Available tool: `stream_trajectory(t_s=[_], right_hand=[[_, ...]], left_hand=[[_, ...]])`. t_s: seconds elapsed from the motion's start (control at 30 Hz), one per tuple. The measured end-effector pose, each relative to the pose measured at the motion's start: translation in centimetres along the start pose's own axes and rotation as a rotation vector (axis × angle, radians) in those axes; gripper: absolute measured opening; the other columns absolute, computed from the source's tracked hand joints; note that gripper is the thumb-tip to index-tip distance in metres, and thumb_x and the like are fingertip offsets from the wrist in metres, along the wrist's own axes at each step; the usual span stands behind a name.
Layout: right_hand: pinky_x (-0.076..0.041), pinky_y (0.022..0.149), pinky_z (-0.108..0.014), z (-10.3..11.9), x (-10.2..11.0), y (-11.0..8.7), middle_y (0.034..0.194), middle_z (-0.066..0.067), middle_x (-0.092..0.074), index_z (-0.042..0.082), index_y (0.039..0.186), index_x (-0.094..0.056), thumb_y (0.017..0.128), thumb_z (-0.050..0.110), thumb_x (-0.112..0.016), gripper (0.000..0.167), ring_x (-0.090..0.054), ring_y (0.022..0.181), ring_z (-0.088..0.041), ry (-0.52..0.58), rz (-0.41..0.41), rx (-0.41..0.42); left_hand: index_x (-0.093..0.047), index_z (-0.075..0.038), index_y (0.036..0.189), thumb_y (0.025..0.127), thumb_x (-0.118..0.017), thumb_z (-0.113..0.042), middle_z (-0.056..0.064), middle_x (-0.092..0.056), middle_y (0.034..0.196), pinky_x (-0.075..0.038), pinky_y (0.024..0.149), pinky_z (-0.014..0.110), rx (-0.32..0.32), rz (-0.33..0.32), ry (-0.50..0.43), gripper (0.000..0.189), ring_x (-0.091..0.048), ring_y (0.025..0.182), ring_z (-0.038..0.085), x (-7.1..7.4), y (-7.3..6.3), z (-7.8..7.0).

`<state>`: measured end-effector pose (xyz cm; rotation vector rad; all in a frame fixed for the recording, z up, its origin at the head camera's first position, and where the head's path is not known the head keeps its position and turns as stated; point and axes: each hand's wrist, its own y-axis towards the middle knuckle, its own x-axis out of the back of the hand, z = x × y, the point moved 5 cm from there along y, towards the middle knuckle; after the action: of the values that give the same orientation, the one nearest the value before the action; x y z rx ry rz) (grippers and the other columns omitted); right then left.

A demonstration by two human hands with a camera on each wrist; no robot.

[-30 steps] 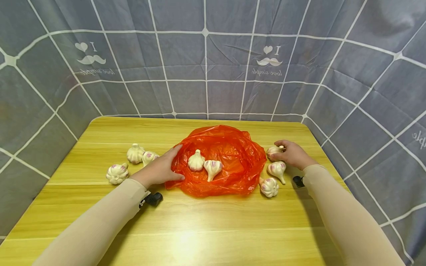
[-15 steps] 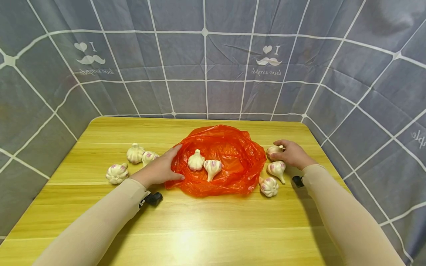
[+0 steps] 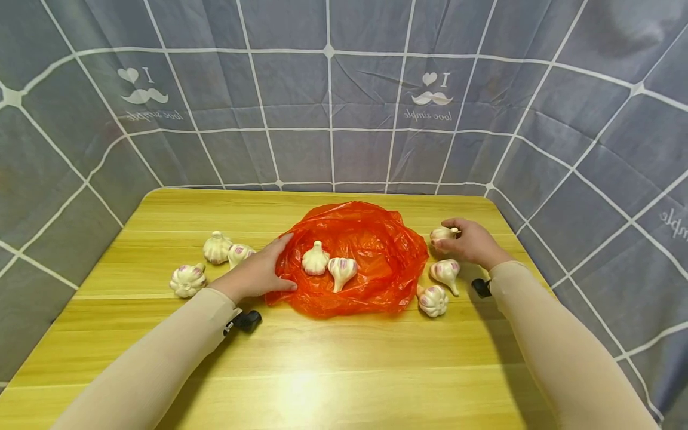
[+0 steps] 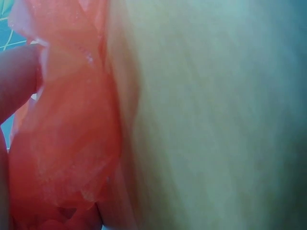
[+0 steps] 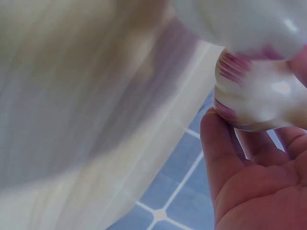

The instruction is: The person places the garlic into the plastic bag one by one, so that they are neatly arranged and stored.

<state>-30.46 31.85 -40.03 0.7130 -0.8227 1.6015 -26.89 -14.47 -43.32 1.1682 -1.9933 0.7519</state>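
A crumpled red plastic bag [image 3: 376, 298] lies spread in the middle of the table, with two garlic bulbs [image 3: 315, 259] on it. My left hand [image 3: 258, 272] rests against the bag's left edge, thumb and fingers spread apart along it. In the left wrist view, a finger [image 4: 17, 79] touches the red plastic [image 4: 67, 129]. My right hand [image 3: 475, 243] pinches a white garlic bulb [image 3: 442, 236] with purple streaks, right of the bag; the right wrist view shows the fingertips against this bulb [image 5: 259, 96]. Two more garlic bulbs [image 3: 445, 272] lie just in front of that hand.
Left of the bag lie several garlic bulbs [image 3: 188, 280], one partly hidden by my left hand. The wooden table [image 3: 344, 364] ends at a grey checked curtain [image 3: 301, 89] behind and at both sides. A small black wrist camera [image 3: 248, 321] sits under my left wrist.
My right hand has moved slightly up and away with the garlic bulb, which now stands farther from the bulb in front. The left hand and bag look the same.
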Motion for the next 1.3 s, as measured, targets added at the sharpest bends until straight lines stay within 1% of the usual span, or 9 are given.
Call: stream_trajectory(t_s=[0.23, 0.5, 0.67, 0.77, 0.9, 1.0, 1.17, 1.3], right_hand=[[-0.055, 0.094, -0.04, 1.6, 0.8, -0.4, 0.132, -0.028, -0.067, -0.001, 0.152, -0.049, 0.096, 0.036, -0.078, 0.073, -0.065, 0.121, -0.039, 0.018, -0.024, 0.015], [-0.055, 0.098, -0.043, 3.3, 1.4, -0.4, 0.136, -0.026, -0.065, 0.003, 0.154, -0.049, 0.097, 0.038, -0.077, 0.073, -0.065, 0.124, -0.04, 0.033, -0.039, 0.031], [-0.055, 0.097, -0.045, 4.8, 1.5, -0.5, 0.136, -0.022, -0.065, 0.005, 0.152, -0.053, 0.095, 0.04, -0.078, 0.071, -0.064, 0.121, -0.038, 0.041, -0.053, 0.052], [-0.055, 0.095, -0.042, 5.8, 1.5, -0.5, 0.134, -0.02, -0.066, 0.007, 0.151, -0.055, 0.095, 0.041, -0.078, 0.069, -0.065, 0.119, -0.036, 0.044, -0.057, 0.064], [-0.056, 0.089, -0.034, 7.3, 1.3, -0.6, 0.131, -0.02, -0.068, 0.007, 0.15, -0.055, 0.096, 0.034, -0.079, 0.065, -0.067, 0.117, -0.035, 0.064, -0.058, 0.092], [-0.057, 0.086, -0.028, 8.4, 0.9, -0.5, 0.13, -0.021, -0.068, 0.005, 0.15, -0.055, 0.096, 0.028, -0.079, 0.063, -0.068, 0.115, -0.035, 0.1, -0.05, 0.119], [-0.059, 0.085, -0.024, 9.9, 0.0, -0.3, 0.131, -0.02, -0.067, 0.005, 0.15, -0.055, 0.095, 0.024, -0.079, 0.062, -0.068, 0.114, -0.034, 0.148, -0.023, 0.146], [-0.059, 0.082, -0.022, 11.1, -0.8, -0.1, 0.129, -0.018, -0.068, 0.007, 0.149, -0.056, 0.095, 0.023, -0.08, 0.061, -0.068, 0.11, -0.031, 0.171, -0.013, 0.158]], left_hand=[[-0.012, -0.017, 0.171, 0.084, -0.088, -0.034, 0.019, -0.017, 0.176, -0.03, 0.126, 0.064, 0.002, 0.002, 0.0, 0.117, -0.032, 0.156, 0.048, 0.0, 0.0, 0.0], [-0.011, -0.017, 0.171, 0.084, -0.088, -0.034, 0.019, -0.017, 0.176, -0.031, 0.125, 0.064, 0.001, 0.003, -0.002, 0.117, -0.032, 0.156, 0.048, 0.0, 0.0, 0.1], [-0.012, -0.017, 0.171, 0.084, -0.088, -0.035, 0.019, -0.017, 0.176, -0.032, 0.125, 0.065, 0.002, 0.001, -0.001, 0.117, -0.033, 0.156, 0.048, 0.0, 0.0, 0.1], [-0.012, -0.017, 0.171, 0.084, -0.088, -0.035, 0.019, -0.018, 0.176, -0.031, 0.125, 0.065, 0.002, 0.0, -0.002, 0.117, -0.033, 0.156, 0.048, 0.0, 0.0, 0.0], [-0.012, -0.016, 0.171, 0.084, -0.088, -0.035, 0.019, -0.018, 0.176, -0.031, 0.125, 0.065, -0.003, -0.002, -0.004, 0.117, -0.033, 0.155, 0.048, 0.1, 0.0, 0.0], [-0.012, -0.016, 0.171, 0.084, -0.088, -0.035, 0.019, -0.018, 0.176, -0.031, 0.125, 0.064, -0.004, -0.002, -0.003, 0.116, -0.033, 0.155, 0.048, 0.1, 0.0, 0.0], [-0.012, -0.016, 0.171, 0.084, -0.088, -0.035, 0.019, -0.019, 0.176, -0.031, 0.125, 0.064, 0.0, -0.001, -0.001, 0.117, -0.032, 0.156, 0.047, 0.1, 0.0, 0.0], [-0.012, -0.016, 0.171, 0.084, -0.088, -0.035, 0.019, -0.019, 0.176, -0.031, 0.125, 0.065, 0.0, -0.002, -0.002, 0.117, -0.033, 0.155, 0.048, 0.1, 0.1, 0.0]])
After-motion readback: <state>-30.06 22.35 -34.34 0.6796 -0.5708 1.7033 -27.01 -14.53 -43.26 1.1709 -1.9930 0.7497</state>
